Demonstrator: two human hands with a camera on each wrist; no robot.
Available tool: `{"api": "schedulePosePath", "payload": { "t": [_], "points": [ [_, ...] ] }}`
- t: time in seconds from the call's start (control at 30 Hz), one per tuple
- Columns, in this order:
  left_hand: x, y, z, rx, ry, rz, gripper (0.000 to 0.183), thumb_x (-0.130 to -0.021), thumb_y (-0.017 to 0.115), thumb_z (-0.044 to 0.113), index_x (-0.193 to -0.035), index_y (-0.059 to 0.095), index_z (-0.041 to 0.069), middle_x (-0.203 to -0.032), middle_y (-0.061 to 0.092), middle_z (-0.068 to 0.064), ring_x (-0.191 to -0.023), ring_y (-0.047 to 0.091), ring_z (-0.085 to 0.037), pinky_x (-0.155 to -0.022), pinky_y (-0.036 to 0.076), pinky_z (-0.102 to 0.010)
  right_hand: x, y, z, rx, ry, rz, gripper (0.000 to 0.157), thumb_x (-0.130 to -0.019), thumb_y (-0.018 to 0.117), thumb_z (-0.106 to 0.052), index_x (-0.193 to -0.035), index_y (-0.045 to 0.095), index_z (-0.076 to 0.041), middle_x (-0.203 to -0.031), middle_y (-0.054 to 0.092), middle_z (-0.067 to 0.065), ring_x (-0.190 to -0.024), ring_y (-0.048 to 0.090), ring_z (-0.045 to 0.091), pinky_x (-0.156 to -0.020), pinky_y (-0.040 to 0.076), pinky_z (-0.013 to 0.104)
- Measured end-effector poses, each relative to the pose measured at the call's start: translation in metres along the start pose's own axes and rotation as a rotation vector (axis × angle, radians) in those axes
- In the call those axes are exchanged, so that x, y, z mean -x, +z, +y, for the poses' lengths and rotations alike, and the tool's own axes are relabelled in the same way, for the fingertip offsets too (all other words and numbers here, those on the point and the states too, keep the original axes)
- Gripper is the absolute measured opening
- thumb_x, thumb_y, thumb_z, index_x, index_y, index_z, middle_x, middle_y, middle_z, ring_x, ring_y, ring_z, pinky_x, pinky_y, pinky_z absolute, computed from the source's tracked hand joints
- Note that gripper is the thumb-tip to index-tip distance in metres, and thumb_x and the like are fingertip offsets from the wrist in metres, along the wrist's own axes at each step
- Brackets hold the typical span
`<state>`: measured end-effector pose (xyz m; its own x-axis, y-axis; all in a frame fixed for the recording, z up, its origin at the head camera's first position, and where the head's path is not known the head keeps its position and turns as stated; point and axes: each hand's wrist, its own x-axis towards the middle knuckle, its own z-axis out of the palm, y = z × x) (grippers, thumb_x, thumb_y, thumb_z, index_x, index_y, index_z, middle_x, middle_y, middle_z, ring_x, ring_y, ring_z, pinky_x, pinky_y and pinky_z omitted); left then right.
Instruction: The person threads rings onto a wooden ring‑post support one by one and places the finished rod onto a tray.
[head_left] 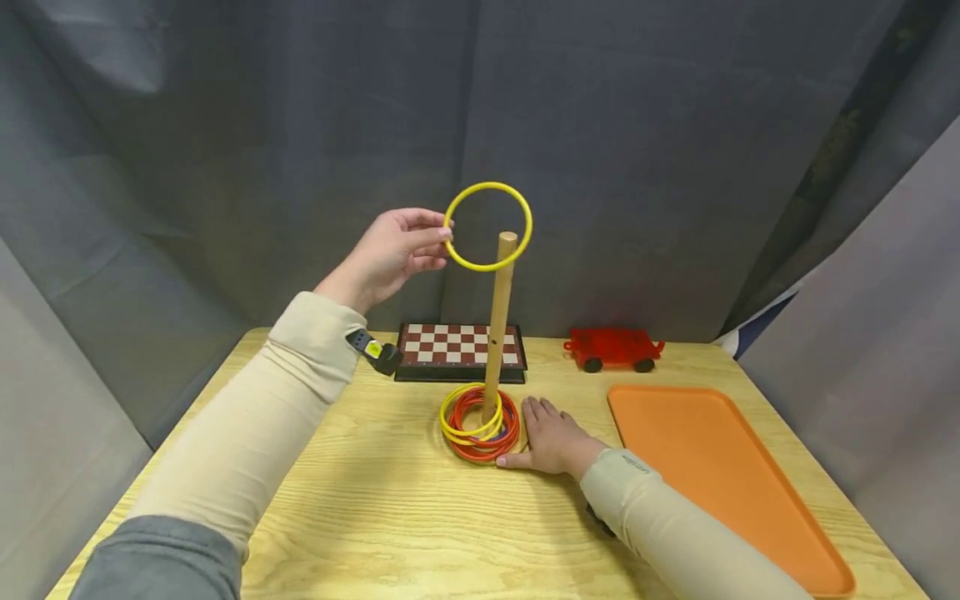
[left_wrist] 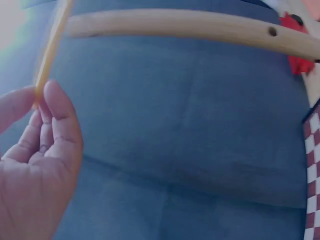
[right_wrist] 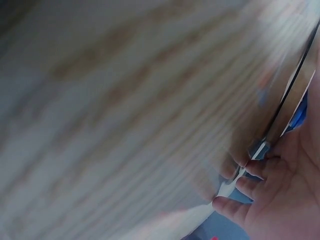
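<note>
My left hand pinches a yellow ring by its left side, between thumb and fingertips. This ring is level with the top of an upright wooden peg; its lower rim crosses in front of the peg, and I cannot tell whether it encircles it. In the left wrist view the ring appears edge-on near the peg's end. Around the peg's foot lies a pile of red rings and yellow rings, with a bit of purple showing. My right hand rests palm down beside the pile, fingers extended.
Behind the peg lies a red-and-white checkered board. A red toy wagon with black wheels stands at the back right. An orange tray covers the table's right side, close to my right forearm. Grey curtains hang behind the table.
</note>
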<state>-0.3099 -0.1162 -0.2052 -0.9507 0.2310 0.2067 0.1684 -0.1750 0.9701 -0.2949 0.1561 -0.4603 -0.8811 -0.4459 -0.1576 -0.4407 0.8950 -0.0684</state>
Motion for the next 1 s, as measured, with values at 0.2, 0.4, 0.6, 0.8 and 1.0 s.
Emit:
{"api": "schedulePosePath", "payload": {
  "t": [0.2,0.4,0.6,0.8,1.0],
  "points": [
    [-0.009,0.010,-0.037,-0.174,-0.139,-0.019,0.015,-0.103,0.060,-0.002,-0.116,0.062,-0.009,-0.094,0.064,-0.011,-0.078,0.063,-0.018,-0.071,0.058,-0.025,-0.002,0.001,-0.001,-0.009,-0.002,0.001,0.117,-0.088,0.057,-0.080,-0.158,0.026,0.009,-0.163,0.028,0.028,-0.150,0.027,0.044,-0.116,0.034,0.061],
    [0.004,-0.005,-0.103,-0.298,-0.276,-0.065,0.019,-0.104,0.059,0.000,-0.119,0.061,-0.011,-0.095,0.063,-0.012,-0.073,0.062,-0.014,-0.069,0.058,-0.026,-0.003,-0.001,-0.002,-0.008,-0.006,0.005,0.118,-0.088,0.058,-0.080,-0.158,0.026,0.009,-0.163,0.029,0.028,-0.150,0.026,0.044,-0.116,0.033,0.060],
    [0.021,-0.020,-0.157,-0.315,-0.363,-0.088,0.020,-0.104,0.057,-0.001,-0.120,0.061,-0.013,-0.103,0.062,-0.018,-0.073,0.062,-0.012,-0.066,0.058,-0.022,-0.002,-0.002,-0.003,-0.017,-0.007,-0.005,0.118,-0.088,0.058,-0.079,-0.158,0.026,0.010,-0.162,0.029,0.028,-0.150,0.026,0.044,-0.116,0.033,0.061],
    [0.029,-0.026,-0.186,-0.316,-0.408,-0.083,0.018,-0.104,0.058,0.000,-0.116,0.062,-0.012,-0.101,0.064,-0.018,-0.074,0.062,-0.014,-0.066,0.057,-0.023,-0.002,-0.004,-0.002,-0.025,-0.005,0.000,0.118,-0.088,0.058,-0.079,-0.158,0.025,0.010,-0.163,0.028,0.029,-0.150,0.026,0.044,-0.116,0.033,0.062],
    [0.034,-0.030,-0.200,-0.297,-0.455,-0.055,0.019,-0.103,0.059,0.000,-0.117,0.063,-0.013,-0.093,0.063,-0.012,-0.072,0.063,-0.014,-0.064,0.056,-0.022,-0.003,-0.003,0.000,-0.024,-0.006,-0.005,0.117,-0.088,0.059,-0.078,-0.158,0.026,0.010,-0.163,0.028,0.028,-0.150,0.025,0.044,-0.116,0.033,0.061]
  ]
}}
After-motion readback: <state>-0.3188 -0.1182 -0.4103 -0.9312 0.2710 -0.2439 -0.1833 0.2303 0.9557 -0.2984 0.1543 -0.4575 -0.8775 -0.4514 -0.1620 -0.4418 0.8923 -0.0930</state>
